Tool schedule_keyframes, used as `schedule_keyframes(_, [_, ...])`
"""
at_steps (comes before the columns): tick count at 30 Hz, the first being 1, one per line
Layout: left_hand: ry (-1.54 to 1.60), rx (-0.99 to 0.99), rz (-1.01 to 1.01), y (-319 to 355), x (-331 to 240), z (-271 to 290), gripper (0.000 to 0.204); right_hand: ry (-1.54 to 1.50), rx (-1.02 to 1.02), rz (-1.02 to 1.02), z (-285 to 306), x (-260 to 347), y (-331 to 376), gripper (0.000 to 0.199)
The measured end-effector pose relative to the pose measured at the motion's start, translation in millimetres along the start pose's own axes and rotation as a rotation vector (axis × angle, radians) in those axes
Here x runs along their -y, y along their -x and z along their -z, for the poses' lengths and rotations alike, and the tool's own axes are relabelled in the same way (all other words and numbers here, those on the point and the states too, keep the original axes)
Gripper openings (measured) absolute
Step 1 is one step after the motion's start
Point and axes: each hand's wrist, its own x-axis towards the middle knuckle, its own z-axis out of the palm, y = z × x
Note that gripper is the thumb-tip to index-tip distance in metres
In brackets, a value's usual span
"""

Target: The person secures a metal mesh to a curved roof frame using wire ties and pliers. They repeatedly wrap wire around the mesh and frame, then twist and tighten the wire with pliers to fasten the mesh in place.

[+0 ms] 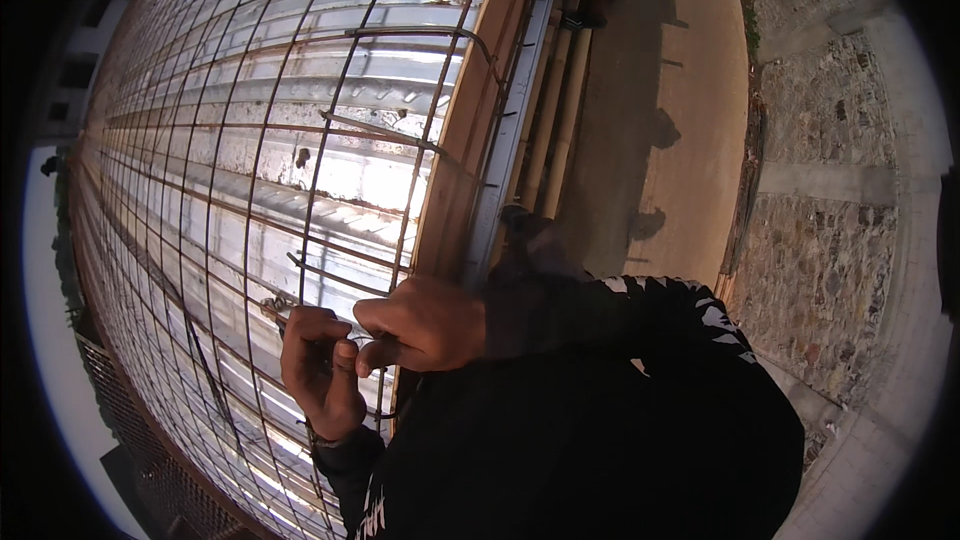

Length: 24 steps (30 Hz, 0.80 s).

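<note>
Above a grid of thin steel rebar [257, 155], my two hands come together near the wooden edge board. My left hand [322, 372] has its fingers curled and the thumb raised against them. A small rust-coloured end [274, 312] pokes out beyond its knuckles; its kind is unclear. Closed beside it, my right hand [425, 323] has thumb and forefinger pinched close to the left fingertips. Whatever lies between the fingers is too small to make out. Just past the hands is a short rebar piece [340, 275] on the grid.
Shiny ribbed metal decking [345, 165] lies under the grid. A wooden edge board [455, 140] and a pale metal strip [515, 100] border it on the right. Hooked bars [410, 31] reach the board. Beyond and below run a dirt path [690, 140] and a stone wall [825, 280].
</note>
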Motion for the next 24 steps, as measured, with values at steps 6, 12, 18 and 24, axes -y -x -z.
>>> schedule_keyframes(6, [0.051,0.797,0.636,22.6,-0.3,-7.3,0.042,-0.061,0.059,-0.448,33.7,-74.3,115.5,0.056])
schedule_keyframes(12, [0.018,0.783,0.625,45.5,31.5,-26.4,0.028,-0.009,-0.216,-0.475,-0.1,-97.7,113.4,0.035])
schedule_keyframes(18, [0.192,0.725,0.771,66.9,46.4,-12.1,0.037,-0.01,-0.492,-0.31,-53.4,-120.0,128.6,0.049])
schedule_keyframes(24, [0.183,0.673,0.903,66.5,56.3,-37.5,0.065,-0.049,-0.764,-0.582,-24.2,-163.4,124.4,0.031])
